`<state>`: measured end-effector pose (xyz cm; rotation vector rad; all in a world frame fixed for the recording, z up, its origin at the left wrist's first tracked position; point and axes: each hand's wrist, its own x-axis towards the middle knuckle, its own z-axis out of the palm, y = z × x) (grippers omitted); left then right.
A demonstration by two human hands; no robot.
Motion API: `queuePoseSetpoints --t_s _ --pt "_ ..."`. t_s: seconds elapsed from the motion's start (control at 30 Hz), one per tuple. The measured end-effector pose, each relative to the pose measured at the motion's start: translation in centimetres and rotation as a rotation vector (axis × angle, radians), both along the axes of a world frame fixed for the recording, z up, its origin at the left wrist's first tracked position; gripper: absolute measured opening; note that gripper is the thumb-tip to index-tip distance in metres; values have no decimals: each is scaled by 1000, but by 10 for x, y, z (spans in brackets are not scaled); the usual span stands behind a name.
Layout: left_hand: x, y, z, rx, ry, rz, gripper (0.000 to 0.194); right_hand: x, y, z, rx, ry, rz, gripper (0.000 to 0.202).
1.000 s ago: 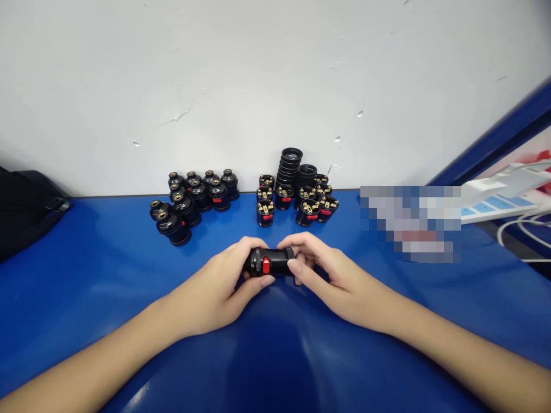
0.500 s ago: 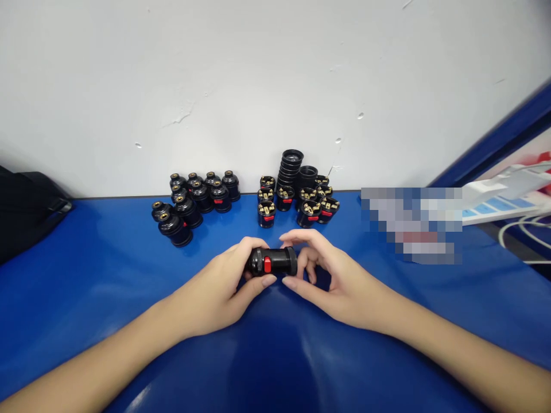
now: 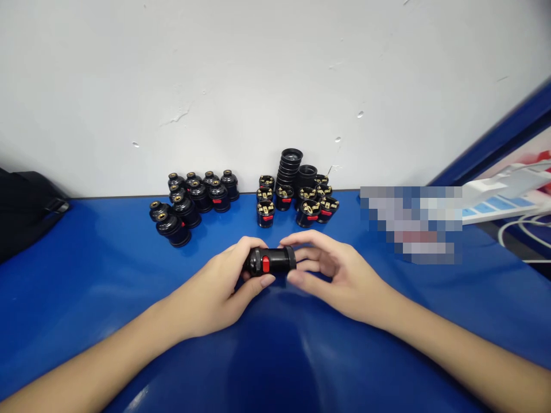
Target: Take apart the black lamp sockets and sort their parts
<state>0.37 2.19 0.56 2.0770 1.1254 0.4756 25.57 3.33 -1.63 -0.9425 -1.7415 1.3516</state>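
Your left hand (image 3: 219, 289) grips a black socket (image 3: 276, 261) just over the counter (image 3: 275, 355); your right hand (image 3: 344, 272) curls around its end collar (image 3: 291, 260) — whether it's gripping, I can't tell. You seem to be fitting that collar; turning it calls for a steady left hold. Beyond stand capped sockets (image 3: 201, 198), open bases (image 3: 309, 217) and stacked rings (image 3: 288, 171).

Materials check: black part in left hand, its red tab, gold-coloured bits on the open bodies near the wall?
Black part: likely moulded plastic, glossy, going by the highlights; coated metal not ruled out.
Red tab: probably plastic, smooth, judging by its even, saturated colour.
Gold-coloured bits: look like metal, shiny, from their yellow glint; solid brass or plating, can't tell.
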Motion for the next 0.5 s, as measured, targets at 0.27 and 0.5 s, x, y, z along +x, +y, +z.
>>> queuePoseSetpoints --t_s 0.27,0.5 --pt "0 0 -2 -9 -13 5 25 -2 -4 -6 296 50 -30 28" --pt "-1 -1 1 -34 -22 -1 24 1 -5 -3 561 -149 -53 34"
